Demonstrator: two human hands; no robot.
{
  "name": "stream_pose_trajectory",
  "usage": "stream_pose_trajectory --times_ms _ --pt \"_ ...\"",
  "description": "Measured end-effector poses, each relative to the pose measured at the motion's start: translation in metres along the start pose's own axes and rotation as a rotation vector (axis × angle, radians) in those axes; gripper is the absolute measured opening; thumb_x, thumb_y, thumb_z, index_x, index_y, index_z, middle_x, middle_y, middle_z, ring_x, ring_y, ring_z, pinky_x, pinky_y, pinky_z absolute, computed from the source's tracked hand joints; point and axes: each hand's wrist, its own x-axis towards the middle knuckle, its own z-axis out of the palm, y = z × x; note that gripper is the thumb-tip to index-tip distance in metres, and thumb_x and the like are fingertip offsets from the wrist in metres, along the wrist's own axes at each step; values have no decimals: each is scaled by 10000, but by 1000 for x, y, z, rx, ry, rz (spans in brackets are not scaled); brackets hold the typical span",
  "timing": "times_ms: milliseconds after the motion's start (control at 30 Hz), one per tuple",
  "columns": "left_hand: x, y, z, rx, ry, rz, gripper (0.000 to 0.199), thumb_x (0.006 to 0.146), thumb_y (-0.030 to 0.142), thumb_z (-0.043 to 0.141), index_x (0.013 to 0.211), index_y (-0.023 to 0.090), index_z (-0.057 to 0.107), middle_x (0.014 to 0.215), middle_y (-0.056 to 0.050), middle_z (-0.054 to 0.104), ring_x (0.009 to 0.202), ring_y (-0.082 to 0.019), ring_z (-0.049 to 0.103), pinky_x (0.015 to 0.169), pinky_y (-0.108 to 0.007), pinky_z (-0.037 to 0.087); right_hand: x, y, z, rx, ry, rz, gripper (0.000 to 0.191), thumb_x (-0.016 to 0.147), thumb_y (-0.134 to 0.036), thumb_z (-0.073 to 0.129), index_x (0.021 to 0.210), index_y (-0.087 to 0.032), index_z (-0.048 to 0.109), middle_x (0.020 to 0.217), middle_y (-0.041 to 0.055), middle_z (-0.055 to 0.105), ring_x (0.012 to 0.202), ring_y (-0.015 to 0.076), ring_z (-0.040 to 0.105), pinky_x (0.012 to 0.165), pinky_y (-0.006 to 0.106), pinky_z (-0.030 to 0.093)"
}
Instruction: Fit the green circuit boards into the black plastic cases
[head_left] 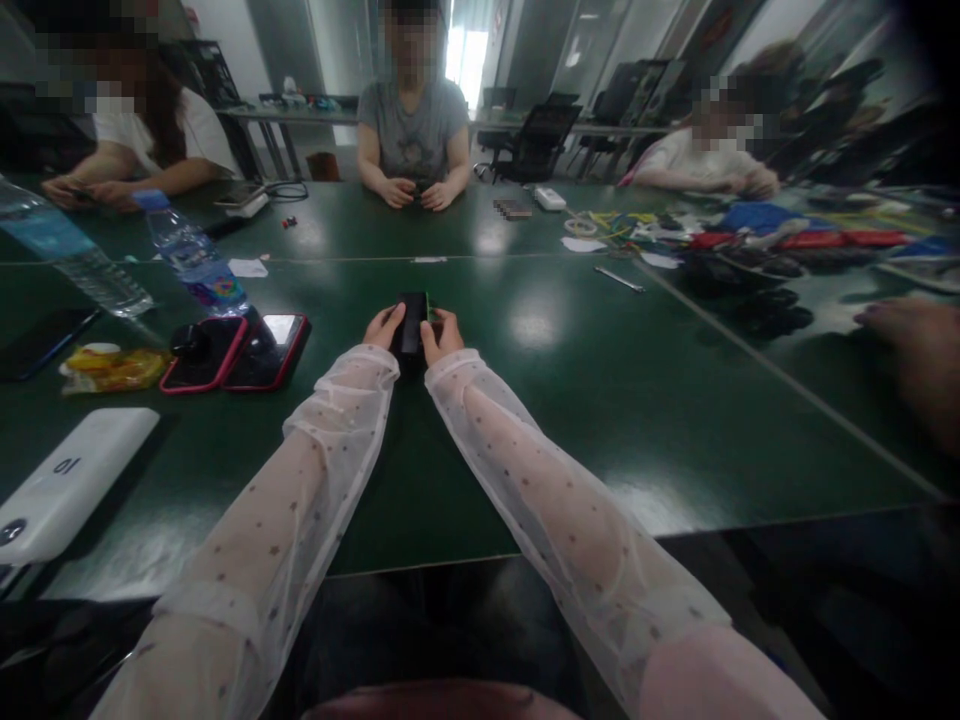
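Both my arms, in sheer white sleeves with dark stars, reach forward over the green table (600, 420). Between my hands is a small black box-shaped object (412, 325) with a thin green strip along its right edge; its exact kind does not show. My left hand (384, 328) grips its left side, thumb toward the front. My right hand (444, 334) closes on its right side, with the thumb against the near face. The fingers behind the object are partly hidden.
Left of my hands lie two red-edged phones (266, 352), a yellow packet (116, 370), a white power bank (82, 480) and water bottles (196, 255). A metal tool (619, 279) and tangled cables (600, 228) lie right. Several people sit around; a blurred hand (919, 350) shows at right.
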Motion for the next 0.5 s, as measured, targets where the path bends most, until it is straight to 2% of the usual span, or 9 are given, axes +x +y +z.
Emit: stream_pose_trajectory --times_ms 100,233,367,500 --pt "0 0 -1 59 9 21 395 757 499 824 966 176 734 898 -70 748 836 -206 718 791 -300 571 -2 -4 -4 -63 -18 3 448 871 -514 604 1210 -236 507 1159 130 649 1042 278 641 1050 484 475" --pt "-2 1 0 48 6 18 352 796 495 791 922 173 728 851 -66 739 801 -201 711 763 -294 565 -8 -9 -6 -18 2 34 473 866 -556 622 1218 -264 500 998 74 643 918 256 638 1017 477 480" --pt "-2 1 0 51 27 26 313 820 482 769 885 180 723 834 -53 733 830 -205 709 797 -295 552 -11 -12 -6 -24 -21 9 504 897 -600 582 1258 -274 450 1011 63 611 887 229 608 1005 456 495" --pt "3 0 -3 11 28 -5 288 815 442 783 882 168 726 834 -54 736 840 -202 709 856 -295 538 -7 -8 -6 -116 -47 -89 450 942 -643 475 1153 -247 512 1037 88 597 942 234 598 995 438 509"
